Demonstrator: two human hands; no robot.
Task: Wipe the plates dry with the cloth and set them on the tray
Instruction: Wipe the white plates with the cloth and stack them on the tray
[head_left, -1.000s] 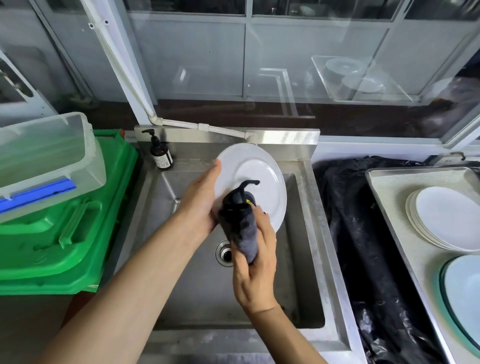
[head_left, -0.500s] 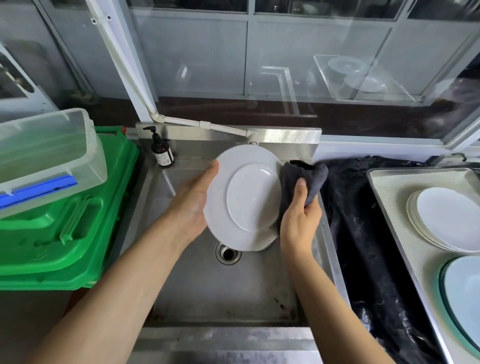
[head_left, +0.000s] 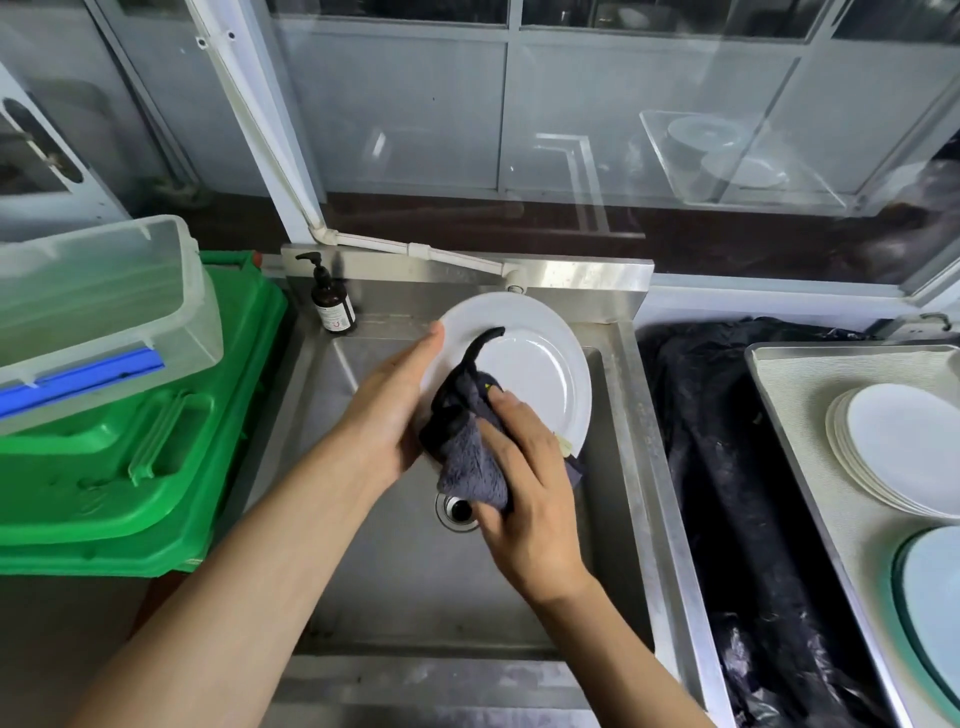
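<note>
Over the steel sink (head_left: 540, 597) a white plate (head_left: 535, 364) is held tilted, its face toward me. My left hand (head_left: 395, 410) grips its left rim from behind. My right hand (head_left: 524, 483) presses a dark grey cloth (head_left: 470, 452) against the plate's lower left part; one dark strip of cloth lies up across the plate's face. At the right, a metal tray (head_left: 800, 415) carries a stack of white plates (head_left: 904, 447) and a pale blue plate (head_left: 935, 613) at the frame edge.
A brown pump bottle (head_left: 332, 301) stands at the sink's back left corner. A green crate (head_left: 130, 447) with a clear plastic box (head_left: 98, 312) on it sits to the left. Black plastic sheeting (head_left: 737, 493) lies between sink and tray. Windows run behind.
The plate has been turned so its face shows. My right hand with the cloth has moved from the plate's right edge to its lower front.
</note>
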